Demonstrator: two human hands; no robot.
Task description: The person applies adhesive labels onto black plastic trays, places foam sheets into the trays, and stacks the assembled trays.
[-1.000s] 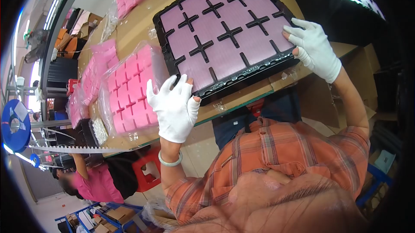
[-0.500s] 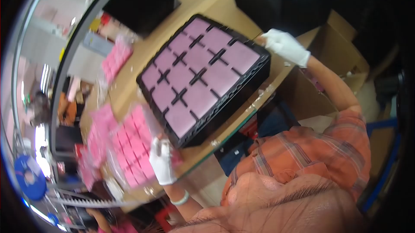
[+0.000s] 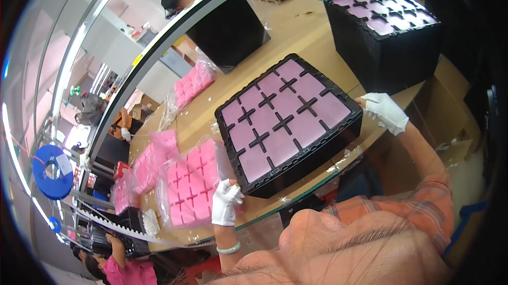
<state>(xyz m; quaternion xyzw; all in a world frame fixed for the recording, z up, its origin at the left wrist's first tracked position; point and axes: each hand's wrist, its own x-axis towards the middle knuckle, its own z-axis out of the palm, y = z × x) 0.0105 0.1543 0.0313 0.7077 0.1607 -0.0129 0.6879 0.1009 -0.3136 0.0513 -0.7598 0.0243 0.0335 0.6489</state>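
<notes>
A black plastic tray (image 3: 312,158) lies on the bench, its cells filled with flat mauve pads (image 3: 270,145) between black cross-shaped dividers. My left hand (image 3: 227,203), in a white glove with bare fingertips, is closed at the tray's near-left corner. At the right corner my right hand (image 3: 385,111), gloved the same way, grips the rim; some of its fingers are hidden. Just left of the tray, beside my left hand, lies a bright pink foam sheet (image 3: 193,182) with cross-shaped slits, in clear plastic wrap.
A tall black stack of filled trays (image 3: 386,55) stands at the back right. Another black block (image 3: 228,31) sits at the far side, near wrapped pink pieces (image 3: 194,84). Foam scraps litter the bench (image 3: 301,28). Co-workers are beyond, one in a pink shirt (image 3: 129,266). A cardboard box (image 3: 444,116) is at right.
My view has swung, so the tray and both hands appear lower and further right, and more of the far bench shows. Both hands stay at the tray's corners.
</notes>
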